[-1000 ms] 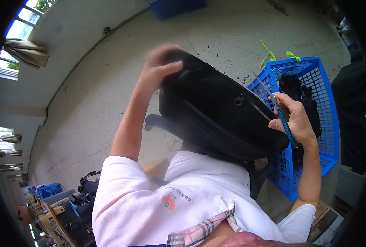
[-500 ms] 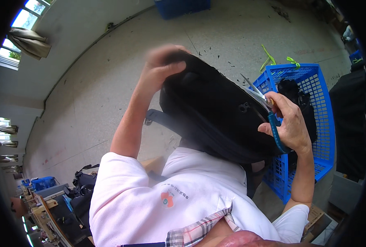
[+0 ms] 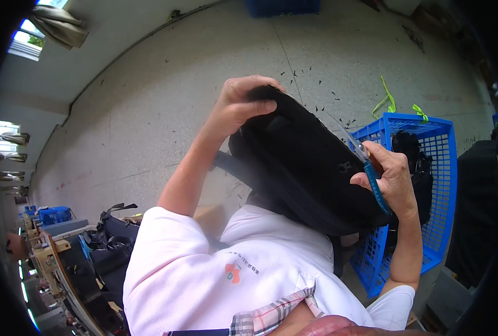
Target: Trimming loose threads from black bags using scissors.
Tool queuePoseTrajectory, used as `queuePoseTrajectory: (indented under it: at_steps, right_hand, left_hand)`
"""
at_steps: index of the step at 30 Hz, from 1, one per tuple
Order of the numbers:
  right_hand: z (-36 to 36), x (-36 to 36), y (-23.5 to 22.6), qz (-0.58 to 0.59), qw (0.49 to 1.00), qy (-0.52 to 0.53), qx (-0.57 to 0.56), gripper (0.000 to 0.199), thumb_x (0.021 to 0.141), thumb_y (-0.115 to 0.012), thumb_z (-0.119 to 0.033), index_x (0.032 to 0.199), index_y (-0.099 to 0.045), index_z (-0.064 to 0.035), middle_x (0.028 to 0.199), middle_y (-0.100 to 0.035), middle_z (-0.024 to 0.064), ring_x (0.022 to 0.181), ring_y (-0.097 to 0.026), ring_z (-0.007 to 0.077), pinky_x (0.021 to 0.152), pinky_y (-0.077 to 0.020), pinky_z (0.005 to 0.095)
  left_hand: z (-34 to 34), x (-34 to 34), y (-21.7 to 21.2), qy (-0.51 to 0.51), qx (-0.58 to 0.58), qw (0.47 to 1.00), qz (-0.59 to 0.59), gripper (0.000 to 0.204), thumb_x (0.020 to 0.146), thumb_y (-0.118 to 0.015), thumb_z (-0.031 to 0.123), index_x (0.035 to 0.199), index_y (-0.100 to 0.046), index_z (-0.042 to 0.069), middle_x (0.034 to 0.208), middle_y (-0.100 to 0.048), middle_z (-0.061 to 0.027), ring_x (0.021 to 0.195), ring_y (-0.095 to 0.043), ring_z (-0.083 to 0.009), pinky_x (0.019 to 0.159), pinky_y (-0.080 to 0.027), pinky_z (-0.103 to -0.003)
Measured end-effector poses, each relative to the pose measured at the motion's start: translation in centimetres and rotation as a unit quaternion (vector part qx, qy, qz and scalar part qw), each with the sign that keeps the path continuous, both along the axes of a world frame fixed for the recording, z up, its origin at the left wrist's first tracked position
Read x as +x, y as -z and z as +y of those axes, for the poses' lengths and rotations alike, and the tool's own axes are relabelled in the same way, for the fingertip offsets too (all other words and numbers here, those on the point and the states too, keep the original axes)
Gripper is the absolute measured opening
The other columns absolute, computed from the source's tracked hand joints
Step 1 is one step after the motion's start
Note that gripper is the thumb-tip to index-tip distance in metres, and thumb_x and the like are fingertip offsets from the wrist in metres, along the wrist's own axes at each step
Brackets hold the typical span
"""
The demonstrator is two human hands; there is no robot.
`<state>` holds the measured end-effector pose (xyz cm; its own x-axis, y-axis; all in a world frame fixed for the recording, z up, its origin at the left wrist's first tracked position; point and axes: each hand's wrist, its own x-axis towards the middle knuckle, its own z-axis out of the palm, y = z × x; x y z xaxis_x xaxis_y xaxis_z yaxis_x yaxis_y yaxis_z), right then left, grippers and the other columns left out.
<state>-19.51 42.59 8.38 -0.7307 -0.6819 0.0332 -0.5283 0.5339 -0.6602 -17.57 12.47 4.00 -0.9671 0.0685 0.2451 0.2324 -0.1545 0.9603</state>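
Observation:
A black fabric bag (image 3: 299, 162) lies tilted across my lap. My left hand (image 3: 246, 103) grips its far upper end, thumb on the near face and fingers over the far edge. My right hand (image 3: 392, 176) is closed round scissors with teal handles (image 3: 375, 187). Their blades (image 3: 350, 137) point away from me along the bag's right edge, and they look nearly together. Whether they touch the fabric there I cannot tell. A dark strap (image 3: 235, 168) hangs off the bag's left side.
At the right stands a blue plastic crate (image 3: 442, 190) with black items in it and bright green ties (image 3: 420, 113) on its rim. Small dark scraps (image 3: 319, 108) litter the floor beyond the bag. Another blue container (image 3: 282, 7) is at the far edge. Black bags (image 3: 114, 246) lie at the lower left.
The scissors' blades were spread apart and have come closer together. My left hand keeps hold of the bag's end and is sharper now. The whole view has shifted slightly.

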Motion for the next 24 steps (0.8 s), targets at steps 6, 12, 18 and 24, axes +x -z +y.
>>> queuePoseTrajectory:
  at_steps: [6, 12, 18, 24]
  right_hand:
    - [0.1, -0.8, 1.3, -0.137, 0.987, 0.007, -0.085, 0.065, 0.057, -0.079, -0.039, 0.104, -0.054, -0.0022, 0.064, -0.045, -0.0028, 0.054, -0.037, 0.0061, 0.048, -0.0287, 0.0201]
    - [-0.5, -1.9, 5.2, -0.249, 0.960, -0.041, -0.124, 0.054, 0.065, -0.077, -0.022, 0.106, -0.053, 0.0028, 0.076, -0.055, -0.0012, 0.068, -0.049, 0.0062, 0.063, -0.0388, 0.0177]
    - [-0.8, -2.6, 4.8, -0.237, 0.945, -0.124, -0.190, 0.047, 0.066, -0.073, -0.020, 0.104, -0.056, 0.0011, 0.087, -0.059, 0.0007, 0.077, -0.054, 0.0094, 0.074, -0.0400, 0.0218]
    - [-4.2, -2.5, 2.6, -0.252, 0.922, -0.244, -0.165, 0.056, 0.064, -0.069, -0.026, 0.110, -0.053, 0.0000, 0.092, -0.057, 0.0004, 0.087, -0.053, 0.0121, 0.078, -0.0387, 0.0241]
  left_hand:
    - [0.1, 0.8, -0.2, -0.032, -0.023, 0.999, 0.020, 0.022, 0.071, -0.064, -0.004, 0.092, -0.063, 0.001, 0.086, -0.061, -0.0017, 0.081, -0.055, -0.0097, 0.073, -0.044, -0.021]
    - [-0.6, 4.0, 0.1, -0.183, -0.161, 0.969, -0.047, 0.044, 0.074, -0.068, 0.020, 0.111, -0.052, 0.002, 0.105, -0.055, -0.0071, 0.096, -0.051, -0.0138, 0.084, -0.040, -0.026]
    - [1.5, 16.6, 8.5, -0.447, -0.117, 0.821, -0.335, 0.081, 0.065, -0.067, 0.050, 0.117, -0.038, -0.005, 0.113, -0.047, -0.0215, 0.107, -0.046, -0.0287, 0.090, -0.037, -0.036]
    - [12.0, 19.6, 9.6, -0.442, -0.288, 0.761, -0.378, 0.111, 0.061, -0.059, 0.068, 0.131, -0.017, -0.008, 0.133, -0.026, -0.0277, 0.123, -0.027, -0.0399, 0.102, -0.023, -0.040]
